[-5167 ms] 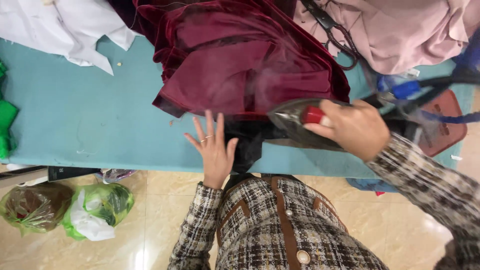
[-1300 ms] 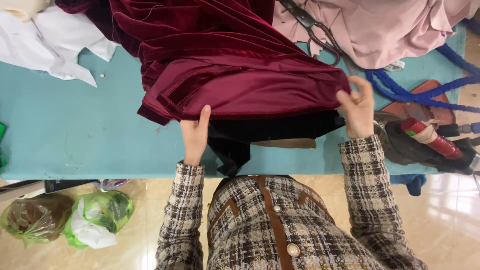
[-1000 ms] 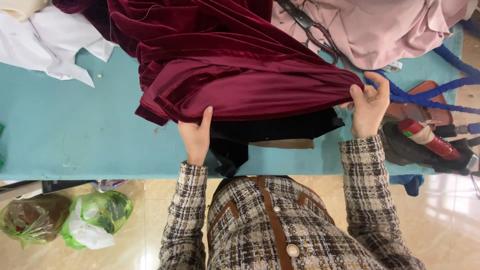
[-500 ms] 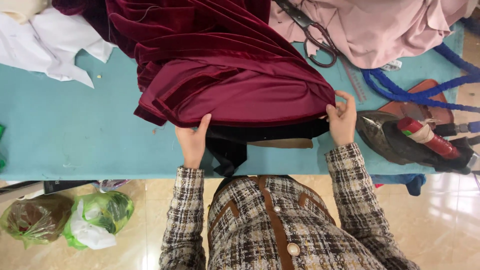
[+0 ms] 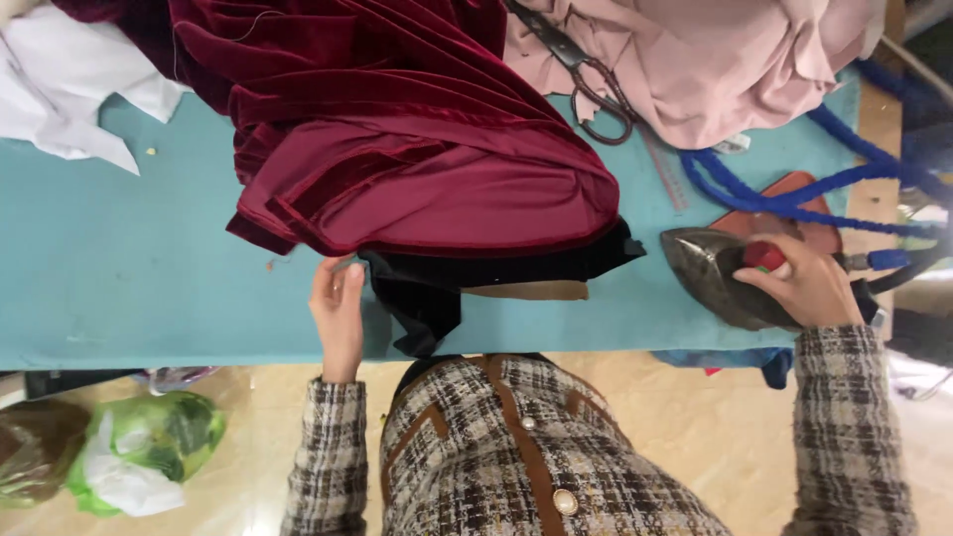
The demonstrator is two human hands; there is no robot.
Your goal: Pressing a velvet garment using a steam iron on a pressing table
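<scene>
The red velvet cloth (image 5: 417,169) is heaped on the teal table (image 5: 129,288), its folded lower edge lying over a black cloth (image 5: 437,288) that hangs off the table's near edge. The corner of that lower edge is touched by the left hand (image 5: 340,313), whose fingers are loosely curled rather than clamped on anything. To the right, well apart from the velvet, a dark iron (image 5: 720,278) is rested on the table, and its red handle (image 5: 764,256) is gripped by the right hand (image 5: 799,288). Behind the iron a blue cord (image 5: 784,189) is looped, and scissors (image 5: 591,84) are laid against a pink cloth (image 5: 735,60). White cloth (image 5: 69,89) is seen at far left.
</scene>
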